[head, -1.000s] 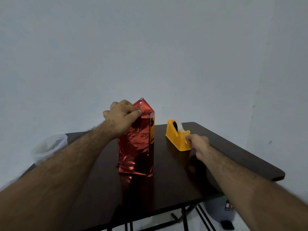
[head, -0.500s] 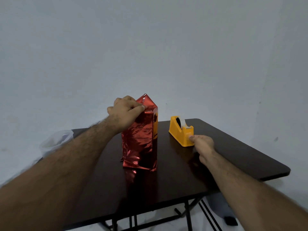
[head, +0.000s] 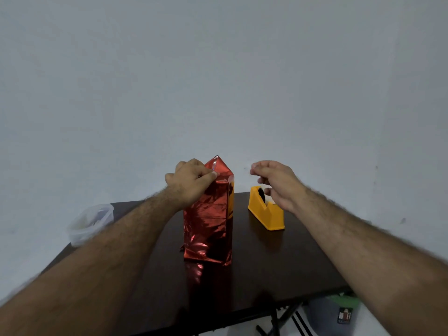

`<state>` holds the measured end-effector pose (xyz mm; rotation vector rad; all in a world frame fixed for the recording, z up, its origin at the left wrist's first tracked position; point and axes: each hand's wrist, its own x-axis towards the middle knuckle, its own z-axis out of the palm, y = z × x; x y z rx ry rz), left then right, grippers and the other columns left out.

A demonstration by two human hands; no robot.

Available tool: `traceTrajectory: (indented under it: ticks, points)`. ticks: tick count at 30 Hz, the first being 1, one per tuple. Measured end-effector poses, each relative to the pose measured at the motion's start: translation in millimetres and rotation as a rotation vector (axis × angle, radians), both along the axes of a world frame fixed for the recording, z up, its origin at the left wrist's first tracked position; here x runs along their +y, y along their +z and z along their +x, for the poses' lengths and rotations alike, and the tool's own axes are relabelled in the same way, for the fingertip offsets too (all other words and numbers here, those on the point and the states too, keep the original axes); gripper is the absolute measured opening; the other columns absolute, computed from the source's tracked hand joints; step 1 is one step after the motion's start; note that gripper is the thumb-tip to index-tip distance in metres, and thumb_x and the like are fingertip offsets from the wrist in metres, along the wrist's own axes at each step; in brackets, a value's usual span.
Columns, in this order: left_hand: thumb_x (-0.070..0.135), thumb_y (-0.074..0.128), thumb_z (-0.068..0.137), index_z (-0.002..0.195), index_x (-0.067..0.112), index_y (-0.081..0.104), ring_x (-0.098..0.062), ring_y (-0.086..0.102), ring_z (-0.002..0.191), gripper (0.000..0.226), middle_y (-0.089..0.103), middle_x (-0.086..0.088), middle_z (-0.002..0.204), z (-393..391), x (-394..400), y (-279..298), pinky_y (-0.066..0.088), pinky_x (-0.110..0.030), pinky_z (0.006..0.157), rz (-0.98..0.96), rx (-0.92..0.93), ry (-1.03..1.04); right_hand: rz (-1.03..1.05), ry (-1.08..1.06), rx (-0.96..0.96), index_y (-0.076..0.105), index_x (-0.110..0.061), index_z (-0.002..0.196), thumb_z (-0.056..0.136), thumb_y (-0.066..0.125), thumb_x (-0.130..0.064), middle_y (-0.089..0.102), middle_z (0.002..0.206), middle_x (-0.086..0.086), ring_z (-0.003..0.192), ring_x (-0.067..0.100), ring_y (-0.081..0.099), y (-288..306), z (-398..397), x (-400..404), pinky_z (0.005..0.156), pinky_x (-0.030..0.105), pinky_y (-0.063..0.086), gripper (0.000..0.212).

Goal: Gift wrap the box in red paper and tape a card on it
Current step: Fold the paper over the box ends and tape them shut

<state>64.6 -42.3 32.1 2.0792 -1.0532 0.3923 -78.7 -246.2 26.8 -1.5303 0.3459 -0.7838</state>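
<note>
Box point(head: 207, 221) in crinkly, slippery red foil stands upright mid-counter point(head: 266, 275), looks light and tippy; left hand point(head: 191, 181) pinches its top flap, right hand point(head: 276, 183) loosely curled, seemingly empty.

Tub point(head: 91, 221) contents blurred, unreadable

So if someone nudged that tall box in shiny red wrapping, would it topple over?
Probably easily: the tall box in shiny red wrapping stands upright on a narrow base on the dark table. The foil looks slick and crinkly, so fingers may slide. The left hand, gripping the top fold, likely steadies it.
</note>
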Motion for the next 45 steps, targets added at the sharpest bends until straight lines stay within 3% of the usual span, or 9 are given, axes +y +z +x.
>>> traceTrajectory:
  ticks: [11, 15, 19, 25, 35, 37, 40, 43, 45]
  points:
    - [0.054, 0.045, 0.109, 0.115, 0.036, 0.080, -0.011, 0.041, 0.125, 0.040, 0.053, 0.022, 0.112, 8, 7, 4, 0.020, -0.044, 0.102, 0.107, -0.014, -0.055, -0.246, -0.076, 0.276, 0.081, -0.008, 0.092, 0.085, 0.083, -0.011, 0.081, 0.089, 0.006, 0.072, 0.015, 0.046, 56, 12, 51, 0.055, 0.028, 0.031, 0.008]
    - [0.054, 0.044, 0.109, 0.114, 0.036, 0.080, -0.010, 0.038, 0.126, 0.041, 0.054, 0.020, 0.120, 8, 7, 3, 0.018, -0.043, 0.101, 0.108, -0.016, -0.060, -0.226, -0.084, 0.387, 0.076, 0.001, 0.110, 0.088, 0.076, -0.003, 0.077, 0.085, 0.007, 0.041, 0.006, 0.038, 68, 12, 65, 0.040, 0.021, 0.029, 0.023]
    - [0.053, 0.044, 0.109, 0.115, 0.038, 0.080, -0.009, 0.037, 0.125, 0.039, 0.054, 0.021, 0.119, 10, 5, 2, 0.017, -0.041, 0.099, 0.106, -0.020, -0.057, -0.239, -0.091, 0.483, 0.070, -0.001, 0.096, 0.088, 0.071, 0.005, 0.069, 0.072, 0.006, 0.023, 0.003, 0.035, 71, 8, 76, 0.030, 0.013, 0.021, 0.010]
    - [0.048, 0.045, 0.110, 0.117, 0.037, 0.079, -0.010, 0.037, 0.125, 0.037, 0.054, 0.020, 0.119, 9, 5, 2, 0.018, -0.041, 0.098, 0.096, -0.019, -0.053, -0.306, -0.184, 0.570, 0.072, -0.007, 0.091, 0.076, 0.077, 0.002, 0.063, 0.059, 0.001, 0.027, 0.006, 0.029, 71, 20, 80, 0.032, 0.014, 0.022, 0.018]
    - [0.048, 0.043, 0.110, 0.119, 0.039, 0.079, -0.010, 0.036, 0.123, 0.038, 0.053, 0.019, 0.117, 6, 4, 2, 0.019, -0.042, 0.098, 0.114, -0.053, -0.039, -0.631, -0.084, 0.901, 0.050, -0.012, 0.072, 0.101, 0.059, -0.001, 0.050, 0.056, -0.002, 0.020, 0.006, 0.030, 93, 26, 92, 0.045, 0.015, 0.034, 0.032]
    - [0.048, 0.043, 0.110, 0.117, 0.038, 0.079, -0.010, 0.036, 0.123, 0.039, 0.053, 0.019, 0.117, 5, 4, 2, 0.020, -0.044, 0.100, 0.120, -0.055, -0.035, -0.655, -0.067, 0.932, 0.053, -0.011, 0.079, 0.102, 0.060, -0.004, 0.056, 0.062, -0.003, 0.020, 0.004, 0.033, 95, 33, 89, 0.063, 0.009, 0.041, 0.025]
    - [0.048, 0.042, 0.110, 0.117, 0.038, 0.079, -0.011, 0.037, 0.123, 0.039, 0.052, 0.018, 0.116, 4, 5, 4, 0.022, -0.046, 0.103, 0.133, -0.059, -0.032, -0.655, -0.065, 0.998, 0.059, -0.010, 0.091, 0.100, 0.069, -0.014, 0.061, 0.074, -0.002, 0.031, 0.006, 0.041, 101, 38, 85, 0.053, 0.019, 0.032, 0.014]
    - [0.049, 0.042, 0.110, 0.117, 0.038, 0.079, -0.012, 0.038, 0.124, 0.039, 0.052, 0.019, 0.115, 7, 7, 4, 0.021, -0.045, 0.102, 0.132, -0.059, -0.028, -0.742, -0.073, 1.138, 0.052, -0.015, 0.121, 0.092, 0.078, -0.051, 0.059, 0.081, -0.002, 0.074, 0.017, 0.051, 104, 35, 74, 0.074, 0.030, 0.045, 0.053]
    - [0.049, 0.042, 0.110, 0.120, 0.039, 0.078, -0.010, 0.037, 0.123, 0.039, 0.051, 0.021, 0.113, 8, 7, 3, 0.019, -0.044, 0.101, 0.135, -0.049, -0.038, -0.713, -0.082, 1.157, 0.054, -0.015, 0.125, 0.086, 0.074, -0.068, 0.049, 0.074, -0.003, 0.068, 0.016, 0.040, 99, 29, 65, 0.069, 0.031, 0.041, 0.069]
